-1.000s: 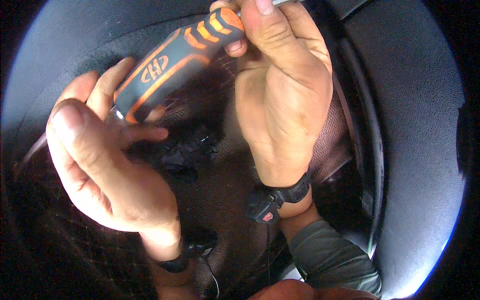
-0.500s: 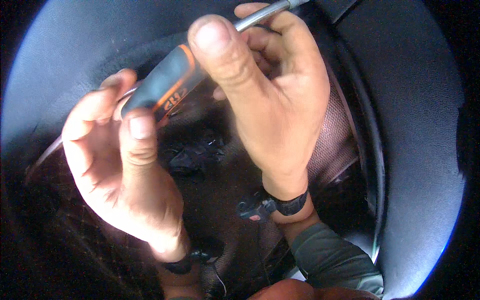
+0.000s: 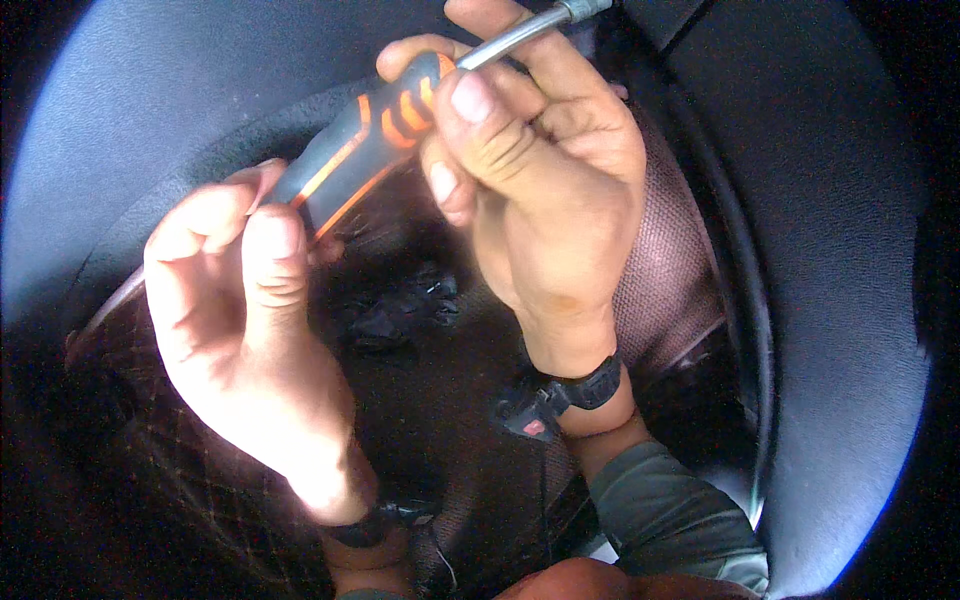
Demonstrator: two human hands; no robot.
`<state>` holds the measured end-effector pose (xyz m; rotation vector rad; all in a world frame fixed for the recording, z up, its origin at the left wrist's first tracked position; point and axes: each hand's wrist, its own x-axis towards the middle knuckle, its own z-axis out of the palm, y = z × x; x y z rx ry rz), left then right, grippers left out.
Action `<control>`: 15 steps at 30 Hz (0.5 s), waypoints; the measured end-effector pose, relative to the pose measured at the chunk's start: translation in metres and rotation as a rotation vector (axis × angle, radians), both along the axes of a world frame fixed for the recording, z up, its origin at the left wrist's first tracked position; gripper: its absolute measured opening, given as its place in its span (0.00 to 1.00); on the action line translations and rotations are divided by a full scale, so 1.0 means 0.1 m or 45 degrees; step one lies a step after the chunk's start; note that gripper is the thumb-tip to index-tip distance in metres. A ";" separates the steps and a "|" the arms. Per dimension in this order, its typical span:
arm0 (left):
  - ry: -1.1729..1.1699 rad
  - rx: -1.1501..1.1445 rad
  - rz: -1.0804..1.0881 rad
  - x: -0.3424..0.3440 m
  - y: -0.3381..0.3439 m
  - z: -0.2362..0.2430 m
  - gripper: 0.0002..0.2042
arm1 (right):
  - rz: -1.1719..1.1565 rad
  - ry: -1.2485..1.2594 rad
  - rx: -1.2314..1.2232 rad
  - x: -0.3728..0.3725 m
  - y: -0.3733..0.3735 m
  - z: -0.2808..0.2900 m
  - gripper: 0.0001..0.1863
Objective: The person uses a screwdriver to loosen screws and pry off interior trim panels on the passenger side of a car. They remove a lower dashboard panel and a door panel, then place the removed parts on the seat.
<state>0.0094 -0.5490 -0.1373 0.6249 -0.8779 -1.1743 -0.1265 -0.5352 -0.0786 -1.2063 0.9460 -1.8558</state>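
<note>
A screwdriver (image 3: 345, 150) with a dark grey and orange handle slants up to the right. Its bright metal shaft (image 3: 515, 38) ends in a wider, socket-like tip (image 3: 583, 8) at the top edge. At the butt end, my left hand (image 3: 255, 350) pinches the handle between thumb and fingers. My right hand (image 3: 560, 200) grips the front of the handle, thumb near the neck where the shaft begins, the other fingers curled behind. The tip touches nothing that I can see.
Dark padded panels (image 3: 840, 250) curve round both sides. Brown woven fabric (image 3: 665, 275) shows beside my right wrist. Below the handle lies a black, crumpled-looking thing (image 3: 400, 310), too dark to make out. A strap with a small device (image 3: 540, 405) sits on my right wrist.
My right thumb has slid down and back, uncovering orange stripes near the neck. The handle has turned about its length and shifted slightly up and right. Both hands still hold it.
</note>
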 end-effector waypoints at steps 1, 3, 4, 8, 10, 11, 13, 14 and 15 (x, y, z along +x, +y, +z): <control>0.048 -0.043 -0.031 0.03 0.00 0.00 0.08 | 0.058 -0.006 0.021 -0.03 0.05 0.11 0.18; 0.090 -0.128 -0.020 0.10 0.04 0.02 0.11 | -0.091 0.114 0.238 0.18 0.09 0.40 0.19; 0.132 -0.171 -0.040 0.12 0.06 0.04 0.12 | -0.129 0.173 0.254 0.21 0.12 0.41 0.19; 0.195 -0.296 -0.061 0.01 0.28 0.04 0.18 | -0.143 0.198 0.094 0.16 0.17 0.09 0.18; 0.158 -0.262 0.019 0.03 0.38 0.10 0.15 | -0.042 0.070 -0.003 0.12 0.20 0.02 0.18; 0.085 -0.207 0.081 0.02 0.42 0.14 0.13 | -0.042 0.091 -0.056 0.08 0.21 0.00 0.18; -0.056 -0.084 0.167 0.00 0.53 0.22 0.10 | -0.054 0.146 -0.115 -0.02 0.29 -0.05 0.19; -0.102 -0.067 0.220 -0.01 0.56 0.23 0.09 | -0.034 0.114 -0.058 0.00 0.35 0.01 0.18; -0.136 -0.054 0.261 -0.03 0.61 0.25 0.08 | -0.028 0.094 -0.008 0.01 0.44 0.09 0.18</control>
